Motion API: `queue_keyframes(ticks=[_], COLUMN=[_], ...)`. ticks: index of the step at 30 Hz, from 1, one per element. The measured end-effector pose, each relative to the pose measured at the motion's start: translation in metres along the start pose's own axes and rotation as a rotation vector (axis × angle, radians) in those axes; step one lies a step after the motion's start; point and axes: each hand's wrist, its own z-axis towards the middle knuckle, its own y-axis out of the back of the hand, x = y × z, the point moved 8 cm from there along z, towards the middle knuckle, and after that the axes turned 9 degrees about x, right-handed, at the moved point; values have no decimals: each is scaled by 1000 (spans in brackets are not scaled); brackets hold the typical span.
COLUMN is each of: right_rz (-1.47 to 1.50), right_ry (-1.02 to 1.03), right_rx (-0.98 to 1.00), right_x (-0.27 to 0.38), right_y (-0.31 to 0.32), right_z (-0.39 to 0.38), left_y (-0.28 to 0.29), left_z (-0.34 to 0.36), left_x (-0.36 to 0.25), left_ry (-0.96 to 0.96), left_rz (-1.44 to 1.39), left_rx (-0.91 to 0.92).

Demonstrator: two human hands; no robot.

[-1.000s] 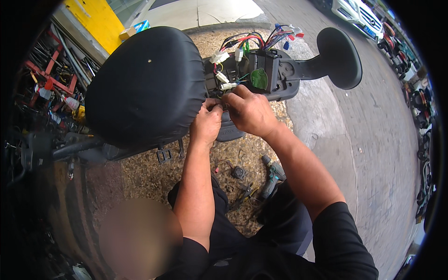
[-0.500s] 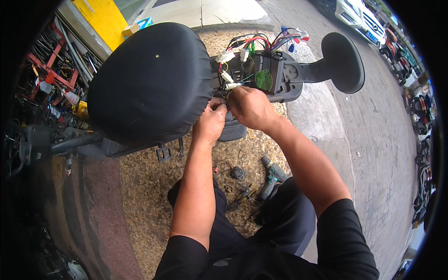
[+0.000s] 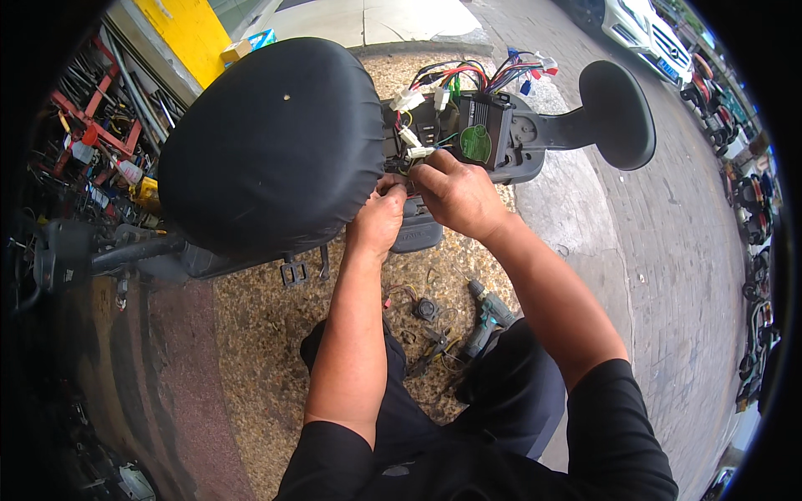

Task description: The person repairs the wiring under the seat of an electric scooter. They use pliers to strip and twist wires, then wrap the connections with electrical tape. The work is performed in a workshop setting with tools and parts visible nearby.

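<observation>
My left hand [image 3: 376, 213] reaches in beside the right edge of a black padded seat [image 3: 263, 142], its fingers bent among wiring and partly hidden. My right hand [image 3: 459, 192] is just to its right, fingertips pinched at the wires below some white plugs [image 3: 418, 153]; what either hand grips is too small and covered to make out. Above them, an open black tray [image 3: 526, 171] holds a finned black controller box [image 3: 489, 117] with a green round label. Bundles of coloured wires [image 3: 464, 67] with several connectors rise from it.
A black backrest [image 3: 616, 113] juts right. On the speckled floor between my legs lie a cordless drill [image 3: 486, 317], a round black part with wires [image 3: 426, 309] and cables. A red rack of tools [image 3: 92, 125] stands left; a white car [image 3: 643, 37] and rows of scooters line the right.
The vehicle appears slightly right in the view compared with a second ago. My hands stay at the same wiring, with my right hand's fingers shifting a little.
</observation>
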Motion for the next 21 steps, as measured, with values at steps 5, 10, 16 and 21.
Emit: queue_keyframes(ticks=[5, 10, 16, 21], right_rz=[136, 1043, 729, 21], right_ry=[-68, -951, -455, 11], right_rx=[1, 298, 115, 43], right_x=[-6, -47, -29, 0], right_y=[-7, -59, -21, -2], right_z=[9, -5, 6, 2], left_y=[0, -2, 0, 3], left_z=[-2, -2, -3, 1], left_x=[1, -4, -2, -1], left_ry=[24, -5, -20, -55], left_rz=[-5, 34, -42, -45], left_rx=[-10, -12, -20, -31])
